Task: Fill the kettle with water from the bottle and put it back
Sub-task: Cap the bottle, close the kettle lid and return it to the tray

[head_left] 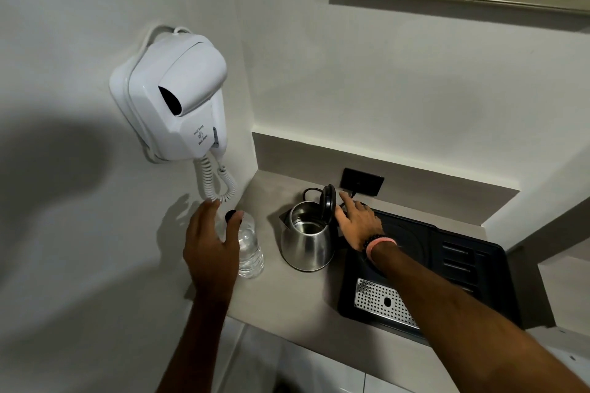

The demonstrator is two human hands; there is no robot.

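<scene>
Count: one kettle (308,241), one bottle (250,249), one tray (459,268), one hair dryer (174,99), one socket plate (362,182), two hands.
Kettle: rounded, brushed steel, shiny; standing upright on the grey matte surface (287,303) near its back left corner, its black lid (329,201) standing open and the inside showing bare metal.
Bottle: clear ribbed plastic with a black cap (230,215), standing upright just left of the kettle, close to the left wall; water is showing in it.
Left hand (209,239): fingers spreading loosely, grip open, hovering in front of the bottle and partly hiding it; I cannot tell whether it is touching.
Right hand (359,223): grip open, fingers reaching flat just behind and right of the kettle, by the lid; two bands (380,242) are circling the wrist, one dark beaded, one pink.
Tray: black moulded plastic with a perforated metal grille (380,300), lying along the right part of the surface.
Hair dryer: white glossy plastic, hanging on the left wall with a coiled cord (212,182).
</scene>
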